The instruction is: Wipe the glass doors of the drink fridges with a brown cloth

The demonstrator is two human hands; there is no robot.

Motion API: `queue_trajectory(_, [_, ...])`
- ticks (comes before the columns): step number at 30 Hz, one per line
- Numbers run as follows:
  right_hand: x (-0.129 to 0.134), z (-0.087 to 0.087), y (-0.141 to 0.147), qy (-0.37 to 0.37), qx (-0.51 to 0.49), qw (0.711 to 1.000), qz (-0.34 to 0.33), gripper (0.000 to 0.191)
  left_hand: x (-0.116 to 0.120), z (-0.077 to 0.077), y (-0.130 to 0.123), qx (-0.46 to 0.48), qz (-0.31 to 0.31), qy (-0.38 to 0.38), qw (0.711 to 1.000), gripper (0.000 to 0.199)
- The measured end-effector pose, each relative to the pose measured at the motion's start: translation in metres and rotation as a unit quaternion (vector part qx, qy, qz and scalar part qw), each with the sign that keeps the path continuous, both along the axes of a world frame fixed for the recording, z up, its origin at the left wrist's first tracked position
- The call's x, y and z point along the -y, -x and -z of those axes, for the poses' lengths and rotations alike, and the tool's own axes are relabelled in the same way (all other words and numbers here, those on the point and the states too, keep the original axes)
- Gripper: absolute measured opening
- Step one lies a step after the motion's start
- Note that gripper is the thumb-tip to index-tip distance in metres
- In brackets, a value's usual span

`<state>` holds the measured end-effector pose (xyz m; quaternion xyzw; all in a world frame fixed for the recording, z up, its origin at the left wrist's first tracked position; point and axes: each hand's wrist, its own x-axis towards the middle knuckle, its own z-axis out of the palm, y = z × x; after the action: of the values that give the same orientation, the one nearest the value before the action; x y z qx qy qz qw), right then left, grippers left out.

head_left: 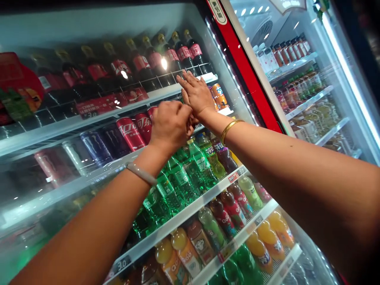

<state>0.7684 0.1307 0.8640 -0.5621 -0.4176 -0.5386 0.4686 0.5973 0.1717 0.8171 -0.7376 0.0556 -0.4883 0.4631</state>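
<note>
My left hand (172, 124) is closed, its fingers curled beside the heel of my right hand. Whatever it may hold is hidden. My right hand (196, 93) has its fingers stretched out toward the glass door (148, 19) of a drinks fridge; I cannot tell whether the palm touches it. A grey bangle (141, 174) circles my left wrist, and gold bangles (230, 128) sit on my right. Beyond the hands are cola bottles (179, 51) on the top shelf, red cans (130, 132) on the shelf below, and green soda bottles (182, 174) further down.
A red frame strip (249, 65) runs down the door's right side. Past it stands a second lit fridge (305, 71) with several shelves of bottles. Lower shelves hold orange juice bottles (268, 241). A red sticker (18, 79) is at the left.
</note>
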Motion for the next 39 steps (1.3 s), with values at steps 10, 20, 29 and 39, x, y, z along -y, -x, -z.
queue_trajectory(10, [0.018, 0.073, 0.003, 0.053, 0.069, 0.996, -0.001, 0.061, 0.009, 0.058, 0.015, -0.046, 0.005, 0.039, 0.998, 0.017])
queue_trajectory(20, [0.03, 0.127, 0.003, 0.075, 0.061, 0.995, -0.033, 0.059, 0.014, 0.036, 0.015, 0.055, 0.021, 0.132, 0.99, 0.038])
queue_trajectory(29, [0.033, 0.126, 0.002, 0.094, 0.044, 0.994, -0.022, 0.06, 0.016, 0.122, 0.009, -0.181, -0.004, -0.015, 0.983, 0.018])
queue_trajectory(39, [0.032, 0.165, 0.005, 0.083, 0.014, 0.996, -0.028, 0.06, 0.018, 0.09, -0.015, 0.056, 0.046, 0.139, 0.988, 0.021])
